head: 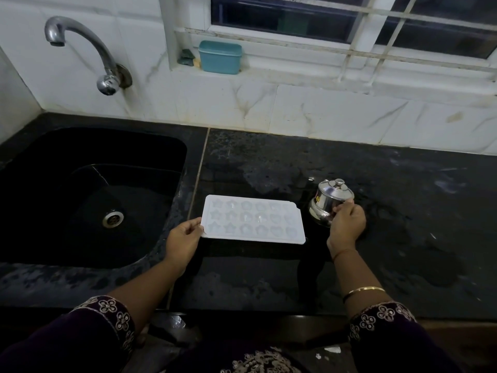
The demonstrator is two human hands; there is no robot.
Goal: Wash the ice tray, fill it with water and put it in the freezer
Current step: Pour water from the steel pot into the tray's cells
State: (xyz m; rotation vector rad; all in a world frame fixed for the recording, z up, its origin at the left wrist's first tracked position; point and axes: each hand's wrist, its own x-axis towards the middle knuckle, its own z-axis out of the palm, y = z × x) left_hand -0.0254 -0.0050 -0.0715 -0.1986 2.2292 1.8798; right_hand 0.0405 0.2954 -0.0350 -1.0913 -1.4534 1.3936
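View from the head, left to right. A curved metal tap (80, 49) projects from the tiled wall above a black sink (150, 149), whose round steel drain (113, 218) shows in the basin floor. On the window ledge behind stands 1 teal plastic container (220, 57). The left hand (184, 238) reaches over the sink's right rim and pinches the left short edge of the ice tray (252, 219), thumb on top and fingers curled beneath. The tray is white, level, and moulded with 3 rows of star and heart cavities. It lies over the dark countertop (269, 162), just right of the sink. Whether it rests on the surface or is held slightly above it cannot be told. Just beside the tray's right end stands a small lidded steel pot (329, 201). The right hand (347, 222) grips the pot's right side, fingers curled round its body. A gold bangle (363, 290) circles the right forearm.
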